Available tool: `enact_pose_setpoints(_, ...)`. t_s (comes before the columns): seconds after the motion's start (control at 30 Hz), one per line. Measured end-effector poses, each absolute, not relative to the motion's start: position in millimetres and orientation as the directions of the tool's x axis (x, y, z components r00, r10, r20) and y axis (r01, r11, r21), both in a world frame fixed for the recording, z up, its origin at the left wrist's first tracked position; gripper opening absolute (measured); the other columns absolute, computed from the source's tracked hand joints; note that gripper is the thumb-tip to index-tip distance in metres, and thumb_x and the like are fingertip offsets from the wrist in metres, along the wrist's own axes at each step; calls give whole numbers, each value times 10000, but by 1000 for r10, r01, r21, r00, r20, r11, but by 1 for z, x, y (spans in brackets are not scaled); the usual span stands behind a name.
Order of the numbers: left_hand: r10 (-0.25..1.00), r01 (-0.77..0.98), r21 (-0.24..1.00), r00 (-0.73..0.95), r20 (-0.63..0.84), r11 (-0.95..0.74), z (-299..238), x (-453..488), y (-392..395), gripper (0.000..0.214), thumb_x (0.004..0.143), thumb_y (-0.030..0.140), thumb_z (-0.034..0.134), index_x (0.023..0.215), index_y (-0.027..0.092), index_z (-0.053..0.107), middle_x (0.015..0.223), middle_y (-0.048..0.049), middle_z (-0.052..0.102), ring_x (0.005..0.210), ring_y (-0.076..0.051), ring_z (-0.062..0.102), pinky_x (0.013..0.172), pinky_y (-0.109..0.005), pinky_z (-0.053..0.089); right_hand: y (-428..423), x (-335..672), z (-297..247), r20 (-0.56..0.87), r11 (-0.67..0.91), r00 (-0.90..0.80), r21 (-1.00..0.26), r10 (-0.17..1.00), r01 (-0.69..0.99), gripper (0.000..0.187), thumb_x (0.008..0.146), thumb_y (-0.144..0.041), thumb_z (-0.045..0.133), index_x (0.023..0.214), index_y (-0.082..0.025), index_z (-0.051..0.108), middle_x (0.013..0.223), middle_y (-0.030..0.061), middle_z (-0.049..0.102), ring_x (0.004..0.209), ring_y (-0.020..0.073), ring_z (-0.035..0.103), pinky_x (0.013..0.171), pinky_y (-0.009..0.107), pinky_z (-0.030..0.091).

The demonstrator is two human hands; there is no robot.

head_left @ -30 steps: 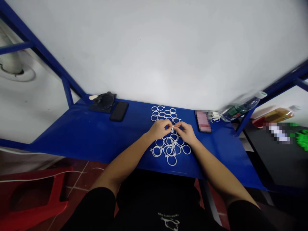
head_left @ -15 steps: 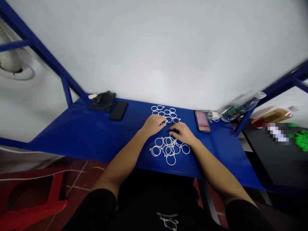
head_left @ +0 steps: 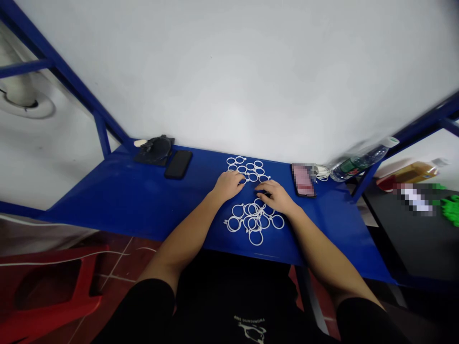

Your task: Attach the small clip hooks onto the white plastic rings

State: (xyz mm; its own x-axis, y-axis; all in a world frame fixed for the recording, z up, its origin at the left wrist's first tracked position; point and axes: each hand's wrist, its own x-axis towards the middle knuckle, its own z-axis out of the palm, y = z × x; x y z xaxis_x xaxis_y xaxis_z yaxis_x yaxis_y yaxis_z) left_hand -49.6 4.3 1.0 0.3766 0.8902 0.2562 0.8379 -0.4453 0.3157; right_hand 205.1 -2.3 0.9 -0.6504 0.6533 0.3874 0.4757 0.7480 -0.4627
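Rings (head_left: 256,244) in two clusters at both hands

Left hand (head_left: 227,186) lies with fingers together at the upper cluster (head_left: 250,167); right hand (head_left: 276,197) curls just above the lower cluster (head_left: 253,210). Any ring pinched: cannot tell. Both clusters lie on the blue metal table (head_left: 107,191). Green label on the water bottle (head_left: 358,162) unreadable; shirt (head_left: 229,306) print too small to read.

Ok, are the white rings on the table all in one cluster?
No, the white plastic rings lie in two groups on the blue metal table, one beyond the left hand and right hand, one nearer the body.
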Motion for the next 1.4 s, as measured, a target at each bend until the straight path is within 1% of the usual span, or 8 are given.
enact_pose_setpoints(0.13, 891, 833, 345, 335, 305, -432, 2, -49, 5, 223, 941, 250, 709, 1155, 209, 755, 1151, -80, 734, 1060, -249, 690, 927, -374, 534, -1, 211, 5, 349, 758, -687, -446, 637, 476, 190, 917, -227, 687, 1093, -245, 759, 1129, 80, 759, 1029, 269, 686, 948, 460, 511)
enact_pose_setpoints(0.27, 860, 749, 433, 376, 346, -502, 3, -44, 0, 196, 961, 295, 702, 1131, 212, 754, 1098, -56, 746, 1002, -212, 702, 903, -346, 549, -1, 209, 5, 278, 754, -720, -424, 636, 502, 88, 926, -219, 679, 946, -236, 763, 1061, 76, 750, 978, 244, 675, 901, 408, 493)
enact_pose_setpoints(0.53, 758, 582, 493, 560, 334, -647, -2, -28, -12, 226, 989, 398, 670, 1102, 218, 746, 990, -42, 776, 940, -204, 724, 835, -344, 554, -5, 203, 1, 345, 602, -493, -452, 799, 659, 125, 981, -269, 582, 910, -219, 671, 811, 46, 709, 781, 229, 611, 772, 374, 430)
enact_pose_setpoints(0.8, 780, 573, 541, 546, 308, -615, -6, -26, -10, 469, 931, 352, 742, 1367, 224, 624, 1077, -36, 796, 934, -193, 745, 841, -331, 554, -7, 201, -2, 466, 560, -326, -565, 823, 606, 160, 1004, -352, 577, 983, -238, 687, 816, 43, 723, 743, 225, 651, 719, 359, 485)
enact_pose_setpoints(1.07, 799, 598, 537, 512, 316, -595, -6, -26, -10, 317, 970, 223, 628, 1286, 207, 640, 992, -15, 803, 879, -170, 750, 798, -307, 545, -11, 198, -4, 475, 588, -350, -600, 807, 542, 199, 1009, -391, 604, 1061, -237, 719, 822, 34, 733, 718, 200, 667, 691, 326, 515)
enact_pose_setpoints(1.13, 823, 608, 564, 490, 288, -559, -5, -26, -11, 360, 971, 248, 638, 1328, 203, 608, 1009, -21, 802, 857, -169, 748, 784, -303, 542, -12, 197, -1, 500, 599, -336, -602, 798, 527, 216, 1019, -411, 594, 1052, -238, 719, 832, 42, 728, 730, 201, 663, 695, 332, 526)
enact_pose_setpoints(1.27, 829, 605, 585, 502, 246, -540, -6, -26, -11, 622, 934, 285, 700, 1498, 196, 452, 1094, -48, 784, 929, -204, 751, 805, -322, 546, -14, 197, 6, 547, 643, -342, -599, 764, 478, 262, 1050, -430, 535, 1023, -247, 720, 907, 74, 728, 837, 228, 676, 766, 379, 555)
enact_pose_setpoints(1.4, 808, 593, 573, 538, 240, -566, -8, -25, -11, 526, 936, 320, 705, 1419, 209, 530, 1066, -45, 773, 1002, -232, 737, 832, -346, 547, -17, 197, 6, 502, 614, -357, -681, 788, 398, 280, 1049, -467, 535, 1053, -253, 716, 918, 76, 718, 813, 222, 680, 745, 384, 564)
